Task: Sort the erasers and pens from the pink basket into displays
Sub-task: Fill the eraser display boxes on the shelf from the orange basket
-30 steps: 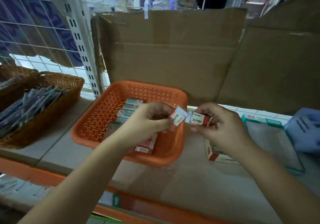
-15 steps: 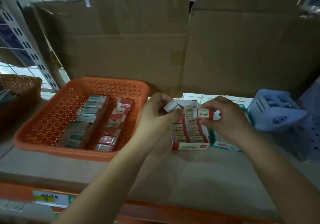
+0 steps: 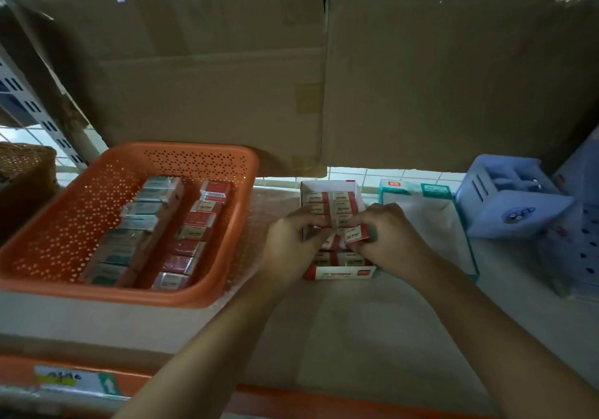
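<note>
The pink-orange perforated basket (image 3: 194, 298) stands on the shelf at left and holds rows of erasers (image 3: 197, 221) in red sleeves and green sleeves. To its right is a red-and-white display box (image 3: 340, 272) partly filled with red-sleeved erasers. Both of my hands hover low over that box. My right hand (image 3: 392, 240) pinches a red 2B eraser (image 3: 356, 235), tilted above the middle rows. My left hand (image 3: 288, 246) has curled fingers at the box's left side, pinching a second eraser (image 3: 329, 242) that is mostly hidden. No pens are visible.
A teal-edged open box (image 3: 434, 191) sits right of the display box, with a pale blue plastic holder (image 3: 505, 204) beyond it. A wicker basket (image 3: 22, 175) stands at far left. Cardboard sheets (image 3: 210, 94) line the back. The shelf's orange front edge (image 3: 291, 396) runs below.
Both hands have carried their erasers from over the basket rightward and down into the display box. The view has swung right, so the wicker basket of pens has left the frame.
</note>
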